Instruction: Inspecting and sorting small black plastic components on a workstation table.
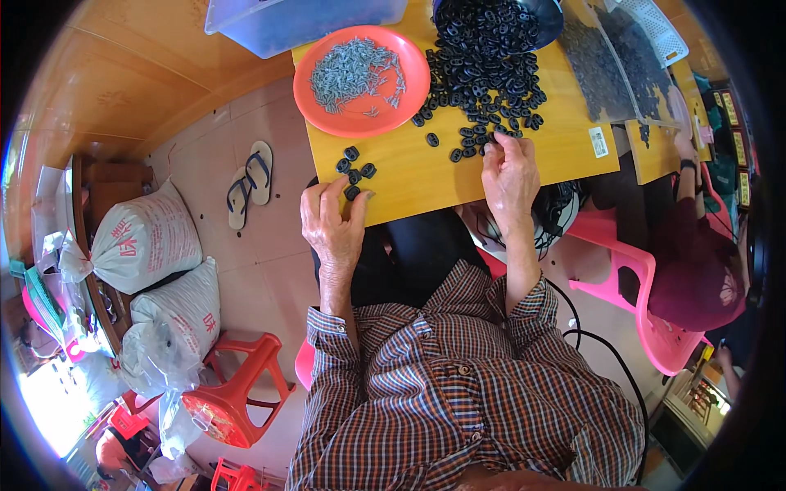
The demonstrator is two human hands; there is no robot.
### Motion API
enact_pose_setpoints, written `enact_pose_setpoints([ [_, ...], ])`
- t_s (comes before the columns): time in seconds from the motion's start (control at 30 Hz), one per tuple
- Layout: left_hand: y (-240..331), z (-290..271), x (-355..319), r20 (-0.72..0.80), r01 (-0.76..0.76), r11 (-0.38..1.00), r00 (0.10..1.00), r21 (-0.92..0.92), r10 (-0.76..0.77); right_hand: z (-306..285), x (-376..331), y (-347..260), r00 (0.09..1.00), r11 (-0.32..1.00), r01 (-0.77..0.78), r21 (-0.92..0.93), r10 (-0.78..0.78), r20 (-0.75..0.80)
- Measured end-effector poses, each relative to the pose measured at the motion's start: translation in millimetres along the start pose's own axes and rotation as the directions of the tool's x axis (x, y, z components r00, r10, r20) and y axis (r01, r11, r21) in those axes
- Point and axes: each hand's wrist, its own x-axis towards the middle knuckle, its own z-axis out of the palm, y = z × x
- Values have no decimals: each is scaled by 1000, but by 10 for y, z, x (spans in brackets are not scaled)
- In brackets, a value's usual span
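Note:
My left hand (329,227) rests at the front left edge of the yellow table, thumb and fingers apart around a small group of black oval two-holed pieces (352,174). One of these lies between thumb and index finger, with no firm grip showing. My right hand (512,178) is at the near end of a large heap of the same black pieces (483,78). Its thumb and index finger close together over a piece there; the fingertips partly hide it. An orange-red plate (315,119) holds many small grey screw-like parts (348,72).
The heap spills from a dark bowl (553,24) beside a clear plastic bin (303,24). Bags of black pieces (610,69) lie at the right, near a person in a maroon top (696,270). White sacks (147,237), a red stool (237,401) and sandals (250,184) are on the left floor.

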Motion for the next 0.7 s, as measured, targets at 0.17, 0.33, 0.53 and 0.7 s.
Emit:
enact_pose_setpoints([
  [0.17,-2,-10,-1,5,-4,1000,1000,-1,4,55,11,-113,999,1000,21,8,-22,45],
  [0.33,15,-19,-11,27,57,997,998,-57,-56,92,49,-179,993,966,-34,257,5,115],
  [0.53,-13,-18,-2,-3,7,1000,1000,-23,-7,151,200,-124,996,974,-60,218,43,78],
  [0.7,-31,2,-4,-2,24,999,1000,-39,-24,215,277,-5,999,993,-24,112,20,30],
])
